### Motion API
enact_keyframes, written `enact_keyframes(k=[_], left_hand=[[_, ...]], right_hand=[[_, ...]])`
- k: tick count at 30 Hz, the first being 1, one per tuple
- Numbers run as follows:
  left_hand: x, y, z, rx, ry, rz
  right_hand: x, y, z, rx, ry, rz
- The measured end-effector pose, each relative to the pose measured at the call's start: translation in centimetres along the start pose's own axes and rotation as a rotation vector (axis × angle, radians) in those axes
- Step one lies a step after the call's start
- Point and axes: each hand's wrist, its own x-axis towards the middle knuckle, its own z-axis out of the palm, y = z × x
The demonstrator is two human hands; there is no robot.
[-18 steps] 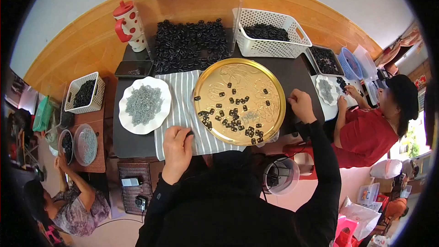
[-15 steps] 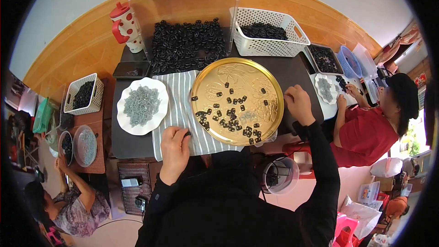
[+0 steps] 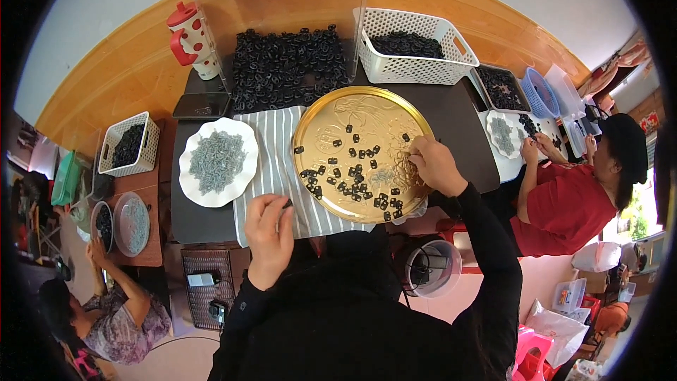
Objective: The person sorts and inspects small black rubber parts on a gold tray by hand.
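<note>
My left hand [image 3: 268, 236] is closed over the striped cloth [image 3: 271, 148], with a small black plastic piece [image 3: 288, 203] between thumb and forefinger. The right hand [image 3: 438, 166] reaches over the right rim of a round gold tray [image 3: 331, 109]. Its fingers are drawn together low over the tray, and whatever they pinch is hidden. On the tray lie several small black rectangular pieces [image 3: 358, 178], mostly toward the middle and near side, with a few grey screw-like bits [image 3: 383, 176] among them. A white wavy-rimmed plate [image 3: 247, 187] left of the cloth holds a heap of small grey screw-like parts [image 3: 218, 162].
Behind the tray, a clear bin [image 3: 282, 0] lies tipped with black parts [image 3: 289, 63] spilling out. A white basket [image 3: 416, 70] of black parts and a red-dotted tumbler [image 3: 194, 39] flank it. One person [image 3: 571, 197] works at right, another [image 3: 120, 324] at left.
My right hand has moved left from beside the tray to over its right part, covering a black piece that showed there. The left hand has barely shifted, and its black piece shows more.
</note>
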Motion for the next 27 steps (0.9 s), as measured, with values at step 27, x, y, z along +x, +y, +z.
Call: enact_keyframes(k=[27], left_hand=[[-1.6,1.9,2.5,-1.029,-0.434,-0.454]], right_hand=[[-4.6,-4.4,-4.2,-0.012,0.041,-0.4]])
